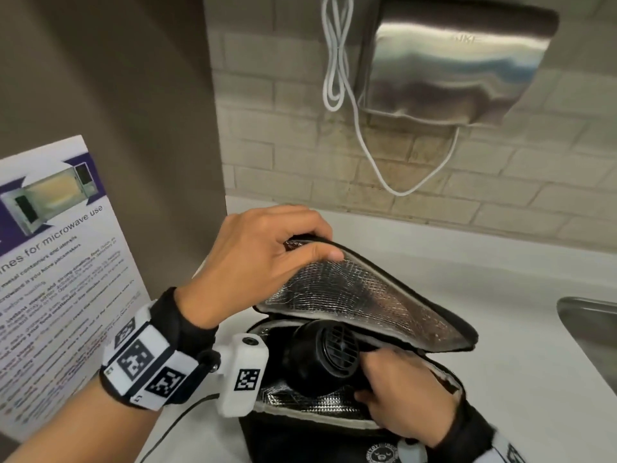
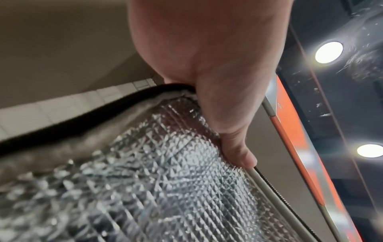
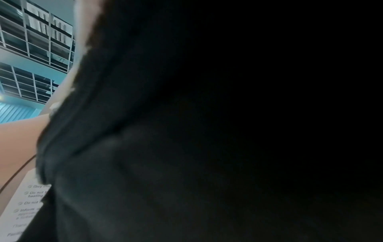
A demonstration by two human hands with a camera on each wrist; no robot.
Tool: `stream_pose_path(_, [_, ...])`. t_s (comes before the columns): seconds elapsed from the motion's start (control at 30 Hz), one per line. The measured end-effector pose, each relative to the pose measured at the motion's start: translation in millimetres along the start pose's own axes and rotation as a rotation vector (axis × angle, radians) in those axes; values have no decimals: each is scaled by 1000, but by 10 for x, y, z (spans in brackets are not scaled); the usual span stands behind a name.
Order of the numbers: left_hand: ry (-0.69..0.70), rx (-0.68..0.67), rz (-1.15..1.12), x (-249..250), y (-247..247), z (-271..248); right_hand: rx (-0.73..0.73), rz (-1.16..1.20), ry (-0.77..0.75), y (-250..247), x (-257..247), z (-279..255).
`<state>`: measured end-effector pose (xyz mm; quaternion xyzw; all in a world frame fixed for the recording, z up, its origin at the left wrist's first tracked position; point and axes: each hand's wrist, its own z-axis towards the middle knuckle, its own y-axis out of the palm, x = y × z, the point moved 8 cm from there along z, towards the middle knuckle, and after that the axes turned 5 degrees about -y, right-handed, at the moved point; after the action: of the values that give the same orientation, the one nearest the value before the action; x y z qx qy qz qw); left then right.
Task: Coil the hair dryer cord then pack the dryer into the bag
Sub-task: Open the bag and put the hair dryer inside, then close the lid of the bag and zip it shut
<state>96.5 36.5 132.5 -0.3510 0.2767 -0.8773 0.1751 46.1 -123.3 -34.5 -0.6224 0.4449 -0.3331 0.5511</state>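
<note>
A black insulated bag (image 1: 300, 432) with silver foil lining stands on the white counter (image 1: 500, 279). My left hand (image 1: 267, 248) pinches the corner of its foil-lined lid (image 1: 360, 295) and holds it up; the left wrist view shows my thumb pressed on the lid's foil (image 2: 145, 180). The black hair dryer (image 1: 320, 355) sits partly inside the bag, its rear grille facing up. My right hand (image 1: 400, 389) reaches into the opening and grips the dryer's body, fingers curled round it. The cord is hidden. The right wrist view is mostly dark against the bag's fabric (image 3: 145, 147).
A printed microwave-use notice (image 1: 56, 279) stands at the left. A steel hand dryer (image 1: 460, 61) with a white cable (image 1: 337, 61) hangs on the tiled wall behind. A steel sink (image 1: 591, 329) edge lies at the right. A thin dark cable (image 1: 177, 426) runs under my left forearm.
</note>
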Motion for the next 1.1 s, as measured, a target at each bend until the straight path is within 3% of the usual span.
stream_pose_path(0.07, [14,-3,-12,47,59,-14,-22,11,19,42,49,38])
stream_pose_path(0.17, [38,-35,-26,84,168,-72,66,77,40,48,161,83])
stream_pose_path(0.27, [117,-102,-24,118,291,-227,183,163,163,193,393,38])
stream_pose_path(0.37, [174,-185,-15,70,416,-473,421,308,274,227,575,-133])
stream_pose_path(0.43, [205,-269,64,-25,564,-674,286,286,226,299,473,8])
stream_pose_path(0.47, [213,-304,101,-80,642,-769,193,233,86,412,381,105])
stream_pose_path(0.5, [208,-321,116,-137,704,-849,181,238,53,548,403,164])
stream_pose_path(0.57, [184,-312,93,-223,770,-947,472,501,246,309,545,58])
stream_pose_path(0.6, [176,-300,81,-247,787,-969,376,488,290,366,545,85])
stream_pose_path(0.63, [174,-290,78,-260,805,-982,399,355,294,420,590,81])
stream_pose_path(0.73, [183,-269,101,-266,862,-1000,450,140,127,407,497,46])
stream_pose_path(0.83, [189,-240,106,-279,871,-1001,477,119,-24,323,429,32])
stream_pose_path(0.97, [183,-229,97,-327,826,-1011,543,198,51,331,497,-8])
stream_pose_path(1.1, [179,-256,108,-316,863,-1049,563,184,16,372,455,-50])
